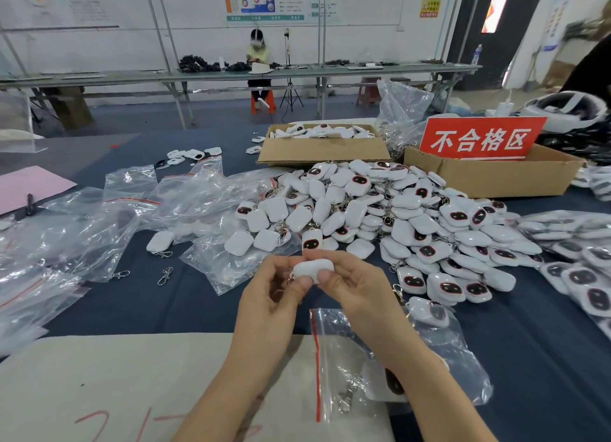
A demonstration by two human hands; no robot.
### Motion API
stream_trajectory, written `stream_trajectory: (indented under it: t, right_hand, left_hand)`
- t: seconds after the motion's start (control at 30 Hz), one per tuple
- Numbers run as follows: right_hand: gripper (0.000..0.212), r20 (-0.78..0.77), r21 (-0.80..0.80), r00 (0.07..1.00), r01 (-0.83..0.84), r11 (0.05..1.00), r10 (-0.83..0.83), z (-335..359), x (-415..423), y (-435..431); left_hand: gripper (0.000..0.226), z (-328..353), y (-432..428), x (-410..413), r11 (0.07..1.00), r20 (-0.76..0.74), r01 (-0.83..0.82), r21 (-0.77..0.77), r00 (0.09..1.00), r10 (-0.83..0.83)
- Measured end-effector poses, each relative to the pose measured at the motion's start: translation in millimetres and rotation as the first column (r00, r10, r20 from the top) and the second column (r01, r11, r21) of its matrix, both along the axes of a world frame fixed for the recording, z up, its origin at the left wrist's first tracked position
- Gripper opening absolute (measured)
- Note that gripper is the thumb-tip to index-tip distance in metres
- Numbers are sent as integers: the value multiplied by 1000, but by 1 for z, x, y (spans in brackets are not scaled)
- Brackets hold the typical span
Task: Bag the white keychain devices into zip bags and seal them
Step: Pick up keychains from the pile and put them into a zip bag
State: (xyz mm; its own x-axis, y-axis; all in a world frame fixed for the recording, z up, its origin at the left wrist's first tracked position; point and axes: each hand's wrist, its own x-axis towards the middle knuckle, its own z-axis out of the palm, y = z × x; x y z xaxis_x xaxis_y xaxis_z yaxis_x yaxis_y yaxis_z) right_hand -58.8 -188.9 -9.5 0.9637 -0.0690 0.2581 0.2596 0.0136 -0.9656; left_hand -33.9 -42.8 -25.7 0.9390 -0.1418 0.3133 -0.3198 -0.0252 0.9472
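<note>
Paper, pink (29, 187), lies at the far left edge of the dark blue table (165, 306). Just right of it we note a spread of empty zip bags (82, 230) with red seal strips, loosely overlapping. A lone white device (160, 241) and a few loose metal clasps (164, 276) rest near the bags' right edge. A cream sheet (115, 375) with red marks covers the near edge of the table. At centre, the left hand (274, 296) and the right hand (350, 286) meet above the table; both pinch one white keychain device (312, 269) between thumb and curled fingertips, blank side up. Under the right forearm lies a zip bag (334, 359) that holds a device and its clasp; we cannot tell whether its seal is closed. Behind the hands sits a large pile of devices (396, 220), many showing dark faces. Beyond the pile stands a cardboard box (320, 150) filled with more devices. To its right a second box (489, 177) carries a red sign (479, 139) with white characters. At the far right, bagged devices (578, 259) lie in overlapping rows.
</note>
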Motion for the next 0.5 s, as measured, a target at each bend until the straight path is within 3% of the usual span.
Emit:
stream_trajectory:
  t: [0.2, 0.33, 0.5]
  right_hand:
    - [33, 12, -31, 1000, 27, 999, -27, -1, 1, -1]
    - [27, 5, 22, 999, -48, 999, 48, 0, -1, 0]
    - [25, 55, -6, 994, -99, 995, 99, 4, -4, 5]
  left_hand:
    - [27, -4, 0, 1, 1000, 33, -13, -2, 999, 13]
    - [11, -2, 2, 2, 998, 29, 20, -57, 999, -19]
    - [25, 1, 3, 4, 990, -76, 83, -112, 993, -91]
